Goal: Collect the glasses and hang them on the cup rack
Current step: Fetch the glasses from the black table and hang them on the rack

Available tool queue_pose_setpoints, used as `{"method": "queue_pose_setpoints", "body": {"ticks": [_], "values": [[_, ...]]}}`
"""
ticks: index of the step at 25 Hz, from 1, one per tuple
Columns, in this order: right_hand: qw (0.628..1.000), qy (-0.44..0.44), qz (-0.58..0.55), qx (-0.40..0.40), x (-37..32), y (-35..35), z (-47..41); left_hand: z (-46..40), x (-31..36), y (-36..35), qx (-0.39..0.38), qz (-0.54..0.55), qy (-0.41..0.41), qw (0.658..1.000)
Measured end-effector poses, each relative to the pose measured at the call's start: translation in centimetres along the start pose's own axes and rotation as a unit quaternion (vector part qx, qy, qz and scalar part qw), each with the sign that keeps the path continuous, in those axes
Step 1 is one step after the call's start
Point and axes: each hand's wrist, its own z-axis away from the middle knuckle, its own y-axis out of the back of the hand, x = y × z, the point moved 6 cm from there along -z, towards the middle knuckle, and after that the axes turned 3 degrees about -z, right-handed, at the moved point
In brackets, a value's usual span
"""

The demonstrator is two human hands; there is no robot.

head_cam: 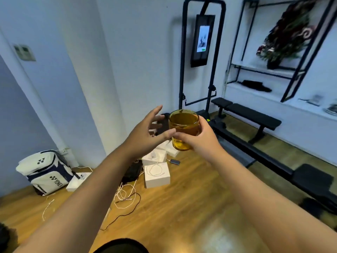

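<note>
Both forearms reach out from the bottom of the view over a wooden floor (182,207). The right hand (198,139) grips an amber glass (183,129), fingers curled round its lower wall from the right and below, thumb across the near side. The glass is upright and held in the air, mouth up. Whether it holds liquid or is merely tinted cannot be told.

The left hand (145,132) is just left of the grip, fingers straight and spread, holding nothing. Its thumb tip reaches the glass's near left wall, at or very close to touching; the other fingers stand apart from the glass.

Below the grip and nearer the viewer, white and dark cables (125,198) lie tangled on the floor. Just beyond them, still under the grip, are several white boxes (157,175), one with a loop of white cord on its lid, and a small dark device (175,162) beside them. Far to the lower left of the grip a white and navy backpack (46,171) leans by the wall.

Right of the grip and farther off, a black bench (253,115) stands on the floor. Behind the glass a black frame rises against the wall, with a lit screen (202,40) high above the grip. To the upper right, black-framed shelves (264,70) carry dark items; they are blurred.
</note>
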Motion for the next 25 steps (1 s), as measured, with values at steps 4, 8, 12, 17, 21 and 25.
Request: {"method": "queue_pose_setpoints", "body": {"ticks": [4, 8, 12, 17, 21, 25], "values": [[0.994, 0.022, -0.031, 0.098, -6.9, 5.8, 3.7, -0.7, 5.8, -0.4, -0.029, 0.003, -0.066, 0.997], [0.985, 0.028, -0.041, 0.163, -12.2, 10.3, 7.9, -0.7, 11.4, -1.7, -0.052, 0.03, -0.115, 0.992], [0.973, 0.026, -0.038, 0.225, -16.4, 14.8, 12.8, 0.0, 18.1, -4.8, -0.106, 0.085, -0.156, 0.978], [0.954, 0.022, -0.002, 0.299, -19.3, 21.8, 20.1, 2.5, 25.8, -11.0, -0.196, 0.128, -0.212, 0.949], [0.93, 0.018, 0.032, 0.365, -20.2, 29.4, 26.7, 4.4, 32.2, -17.0, -0.244, 0.152, -0.235, 0.929], [0.918, 0.008, 0.073, 0.391, -19.1, 36.0, 31.8, 6.0, 37.2, -23.7, -0.273, 0.152, -0.251, 0.916]]}}
